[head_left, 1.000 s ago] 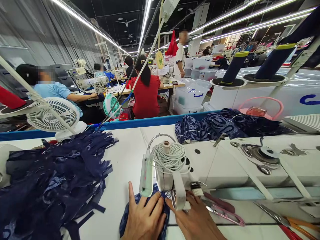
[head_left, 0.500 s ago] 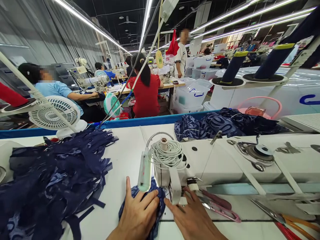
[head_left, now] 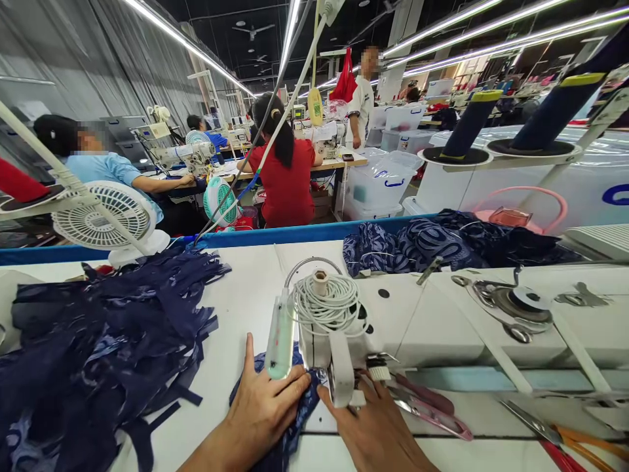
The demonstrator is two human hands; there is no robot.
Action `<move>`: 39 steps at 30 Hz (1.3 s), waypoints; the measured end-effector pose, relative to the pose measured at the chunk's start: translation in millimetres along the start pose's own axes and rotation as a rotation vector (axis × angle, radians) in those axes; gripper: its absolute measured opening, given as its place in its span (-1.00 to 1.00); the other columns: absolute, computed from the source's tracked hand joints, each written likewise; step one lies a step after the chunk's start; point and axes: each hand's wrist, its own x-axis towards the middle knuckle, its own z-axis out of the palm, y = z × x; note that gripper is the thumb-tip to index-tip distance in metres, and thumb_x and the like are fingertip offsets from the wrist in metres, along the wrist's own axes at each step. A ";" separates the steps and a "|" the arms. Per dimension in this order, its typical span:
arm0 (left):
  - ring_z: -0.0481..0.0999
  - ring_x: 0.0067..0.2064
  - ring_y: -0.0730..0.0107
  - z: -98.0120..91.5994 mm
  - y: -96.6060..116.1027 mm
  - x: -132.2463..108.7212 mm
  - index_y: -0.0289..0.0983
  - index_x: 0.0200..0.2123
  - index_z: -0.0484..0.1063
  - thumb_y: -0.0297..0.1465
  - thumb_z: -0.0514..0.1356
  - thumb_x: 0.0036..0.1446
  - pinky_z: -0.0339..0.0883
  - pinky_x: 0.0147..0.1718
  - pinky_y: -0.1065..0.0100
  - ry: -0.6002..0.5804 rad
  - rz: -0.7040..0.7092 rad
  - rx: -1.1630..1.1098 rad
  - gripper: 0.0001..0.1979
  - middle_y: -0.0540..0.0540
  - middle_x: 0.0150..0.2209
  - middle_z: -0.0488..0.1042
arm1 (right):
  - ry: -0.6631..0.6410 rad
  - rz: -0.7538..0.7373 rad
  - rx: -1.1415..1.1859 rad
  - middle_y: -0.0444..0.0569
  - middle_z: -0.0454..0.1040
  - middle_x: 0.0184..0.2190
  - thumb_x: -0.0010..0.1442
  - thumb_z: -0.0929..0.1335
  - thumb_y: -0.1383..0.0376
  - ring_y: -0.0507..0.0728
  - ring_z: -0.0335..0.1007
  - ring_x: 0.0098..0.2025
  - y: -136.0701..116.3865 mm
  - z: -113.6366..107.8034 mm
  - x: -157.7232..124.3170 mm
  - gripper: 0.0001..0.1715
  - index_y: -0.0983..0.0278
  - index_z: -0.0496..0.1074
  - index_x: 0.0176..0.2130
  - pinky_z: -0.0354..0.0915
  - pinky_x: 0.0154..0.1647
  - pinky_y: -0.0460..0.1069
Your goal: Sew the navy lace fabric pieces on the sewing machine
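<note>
A piece of navy patterned fabric lies under the head of a white sewing machine. My left hand rests flat on this fabric, thumb pointing away and fingers reaching toward the needle area. On the right side of the needle, my right hand has its fingers apart, one tip by the fabric's edge; the machine head partly hides the others. A small lamp glows above my left fingers. The needle itself is hard to make out. Pink-handled thread snips lie just right of my right hand.
Navy fabric strips are heaped on the left of the table. Orange-handled scissors lie at the right. Patterned navy cloth is piled behind the machine. A white fan stands back left. Co-workers sit beyond the blue edge.
My left hand has shifted slightly left and nearer to me, with the fabric beneath it turned a little. My right hand stays close to the needle area. The camera view has shifted slightly.
</note>
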 end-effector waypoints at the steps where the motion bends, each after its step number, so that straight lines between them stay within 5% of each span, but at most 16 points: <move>1: 0.55 -0.12 0.27 -1.7 -2.6 1.2 -0.20 0.08 0.41 -0.52 0.04 0.30 0.40 0.06 -0.03 -0.003 0.008 -0.014 -0.66 -0.13 -0.14 0.57 | -0.016 0.003 -0.015 0.06 0.49 -0.35 0.11 0.28 0.44 0.24 0.38 -0.20 -0.3 -0.3 0.5 -0.52 0.23 0.48 0.02 0.20 0.10 0.17; 8: 0.56 -0.16 0.31 -9.3 -14.2 14.4 -0.22 0.02 0.43 -0.51 -0.02 0.32 0.49 -0.04 0.11 0.003 -0.016 -0.024 -0.68 -0.09 -0.19 0.57 | -0.091 0.058 -0.032 0.05 0.48 -0.23 0.06 0.33 0.46 0.24 0.38 -0.13 -3.8 -7.0 8.2 -0.48 0.22 0.44 0.03 0.16 0.10 0.15; 12: 0.56 -0.10 0.35 -13.4 -17.8 21.0 -0.22 -0.03 0.44 -0.52 -0.05 0.32 0.29 0.20 0.02 0.037 -0.011 -0.033 -0.69 -0.07 -0.09 0.56 | -0.115 0.109 -0.021 0.04 0.48 -0.17 0.15 0.32 0.47 0.24 0.37 -0.06 -6.1 -11.6 10.0 -0.52 0.21 0.42 0.07 0.18 0.06 0.13; 16: 0.52 0.01 0.32 -11.6 -20.3 22.8 -0.22 -0.09 0.45 -0.53 -0.02 0.30 0.15 0.27 -0.04 0.024 -0.016 -0.079 -0.71 -0.06 -0.07 0.56 | -0.128 0.118 0.057 -0.01 0.47 -0.24 0.11 0.30 0.54 0.23 0.36 -0.07 -5.7 -12.4 10.2 -0.69 0.24 0.45 -0.19 0.20 0.00 0.11; 21: 0.54 -0.08 0.32 -8.5 -22.5 17.0 -0.19 -0.03 0.45 -0.53 0.09 0.27 0.30 0.17 -0.01 -0.066 -0.042 -0.045 -0.73 -0.06 -0.08 0.55 | 0.019 0.078 0.056 0.01 0.41 -0.35 0.18 0.24 0.54 0.22 0.34 -0.17 -3.5 -9.4 13.3 -0.73 0.26 0.45 -0.29 0.18 0.06 0.16; 23: 0.54 -0.08 0.33 -17.4 -20.9 13.0 -0.16 0.02 0.43 -0.55 0.08 0.26 0.21 0.22 -0.06 -0.110 -0.026 -0.036 -0.67 -0.03 -0.09 0.56 | 0.046 0.065 0.048 -0.01 0.37 -0.39 0.22 0.21 0.54 0.22 0.33 -0.21 -3.6 -8.6 14.4 -0.69 0.26 0.46 -0.29 0.17 0.06 0.17; 26: 0.49 0.05 0.31 -38.0 -9.4 4.4 -0.12 0.07 0.40 -0.60 0.03 0.26 -0.01 0.30 -0.13 -0.121 -0.037 -0.045 -0.60 -0.01 -0.04 0.55 | 0.007 0.073 0.038 -0.01 0.36 -0.39 0.29 0.18 0.53 0.20 0.31 -0.24 -4.6 -8.9 14.8 -0.65 0.29 0.48 -0.18 0.18 0.08 0.18; 29: 0.47 0.02 0.25 -46.4 15.1 -6.5 -0.15 -0.02 0.42 -0.56 0.01 0.28 0.20 0.15 -0.03 0.008 -0.127 -0.039 -0.68 -0.04 -0.08 0.52 | -0.022 0.069 0.037 0.01 0.38 -0.36 0.33 0.16 0.51 0.22 0.30 -0.22 -5.7 -10.2 14.0 -0.63 0.31 0.49 -0.11 0.18 0.07 0.20; 33: 0.39 -0.32 0.16 -22.2 50.3 -20.0 -0.21 -0.30 0.38 -0.35 0.18 0.21 0.29 -0.35 0.16 0.120 -0.341 0.127 -0.94 -0.06 -0.34 0.40 | -0.037 0.062 0.026 0.02 0.41 -0.31 0.37 0.13 0.48 0.22 0.31 -0.17 -6.1 -11.4 11.1 -0.60 0.31 0.47 -0.06 0.16 0.09 0.21; 36: 0.39 -0.32 0.13 -2.4 63.1 -26.7 -0.22 -0.31 0.36 -0.51 0.17 0.12 0.27 -0.35 0.17 0.096 -0.457 0.278 -0.92 -0.07 -0.34 0.40 | -0.016 0.063 0.041 0.01 0.41 -0.33 0.39 0.11 0.48 0.22 0.32 -0.19 -5.6 -11.7 9.8 -0.59 0.30 0.47 -0.05 0.17 0.08 0.21; 39: 0.41 -0.38 0.21 -2.5 68.6 -32.4 -0.23 -0.32 0.33 -0.68 0.04 0.09 0.23 -0.37 0.24 0.104 -0.361 0.321 -0.76 -0.04 -0.39 0.40 | 0.012 0.047 0.094 -0.04 0.40 -0.37 0.39 0.11 0.49 0.19 0.33 -0.26 -8.6 -18.0 15.9 -0.60 0.27 0.46 -0.13 0.21 0.03 0.19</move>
